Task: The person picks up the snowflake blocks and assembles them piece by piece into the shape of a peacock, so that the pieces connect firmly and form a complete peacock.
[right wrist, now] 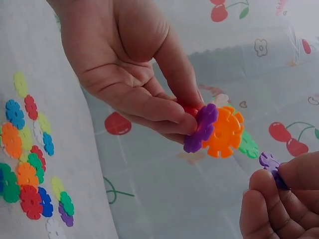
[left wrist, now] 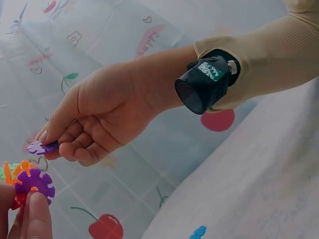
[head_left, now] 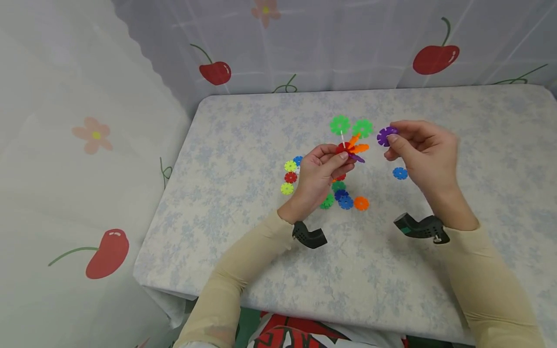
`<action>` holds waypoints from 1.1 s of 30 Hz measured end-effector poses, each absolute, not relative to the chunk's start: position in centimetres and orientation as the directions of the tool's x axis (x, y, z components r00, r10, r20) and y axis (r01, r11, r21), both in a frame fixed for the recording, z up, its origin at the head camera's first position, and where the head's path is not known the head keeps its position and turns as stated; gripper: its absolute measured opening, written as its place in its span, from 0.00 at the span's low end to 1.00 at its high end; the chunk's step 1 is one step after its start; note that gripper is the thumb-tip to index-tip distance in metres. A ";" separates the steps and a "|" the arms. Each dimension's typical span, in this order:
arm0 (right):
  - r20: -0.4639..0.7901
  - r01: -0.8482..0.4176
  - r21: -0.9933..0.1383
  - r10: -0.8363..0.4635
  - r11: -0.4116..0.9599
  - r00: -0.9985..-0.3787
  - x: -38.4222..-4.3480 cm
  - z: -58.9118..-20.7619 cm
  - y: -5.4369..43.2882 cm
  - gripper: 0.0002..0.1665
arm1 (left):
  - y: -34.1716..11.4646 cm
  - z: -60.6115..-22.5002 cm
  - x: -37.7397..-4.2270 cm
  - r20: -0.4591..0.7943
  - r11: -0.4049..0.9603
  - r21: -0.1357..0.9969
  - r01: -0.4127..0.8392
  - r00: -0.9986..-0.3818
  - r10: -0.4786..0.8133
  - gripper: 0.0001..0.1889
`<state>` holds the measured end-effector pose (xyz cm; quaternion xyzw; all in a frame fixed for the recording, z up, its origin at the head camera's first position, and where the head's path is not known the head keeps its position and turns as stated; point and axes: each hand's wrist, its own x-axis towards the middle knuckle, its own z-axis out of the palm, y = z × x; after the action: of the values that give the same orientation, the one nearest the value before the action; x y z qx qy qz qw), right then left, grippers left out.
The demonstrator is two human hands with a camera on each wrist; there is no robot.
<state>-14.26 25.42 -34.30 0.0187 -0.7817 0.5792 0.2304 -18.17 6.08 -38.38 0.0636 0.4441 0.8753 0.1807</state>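
My left hand (head_left: 319,166) grips a cluster of joined plastic snowflake discs between thumb and fingers. In it are a red disc (head_left: 344,149), an orange disc (right wrist: 223,132) and a purple disc (right wrist: 201,128), plus a thin white piece seen edge-on. Two green discs (head_left: 340,124) stand at its far end and appear joined to it. To the right, my right hand (head_left: 424,147) pinches a single purple snowflake disc (head_left: 386,136) between thumb and index finger. That disc is a short way from the cluster, not touching it. My left fingers partly hide the cluster's red part.
Loose discs lie on the cloth-covered table (head_left: 209,193) below my hands: yellow (head_left: 287,188), red (head_left: 290,177), blue (head_left: 345,202), orange (head_left: 361,203) and green ones, some overlapping. A lone blue disc (head_left: 400,173) lies under my right hand. A printed curtain (head_left: 322,48) hangs behind the table.
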 end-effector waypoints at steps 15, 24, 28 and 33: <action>0.395 -0.362 -0.908 0.139 0.212 -0.908 -14.5 -35.2 24.7 0.12 | 6.3 -38.5 -17.9 -0.195 -0.571 0.671 -0.474 -0.855 0.480 0.14; 0.470 -0.430 -0.868 0.128 0.250 -0.873 -14.6 -35.3 24.5 0.09 | 6.3 -38.6 -18.5 -0.296 -0.588 0.542 -0.601 -0.791 0.536 0.19; 0.453 -0.379 -0.860 0.170 0.341 -0.875 -14.9 -35.7 24.8 0.07 | 6.3 -38.8 -18.8 -0.359 -0.605 0.524 -0.600 -0.800 0.481 0.11; 0.350 -0.280 -0.903 0.181 0.326 -0.919 -15.5 -36.5 25.1 0.07 | 6.3 -38.9 -19.2 -0.428 -0.651 0.513 -0.560 -0.824 0.371 0.08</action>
<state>-15.46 25.10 -36.49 0.0313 -0.7896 0.5797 0.1990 -19.16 6.29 -38.91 -0.1439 0.3274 0.8971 0.2594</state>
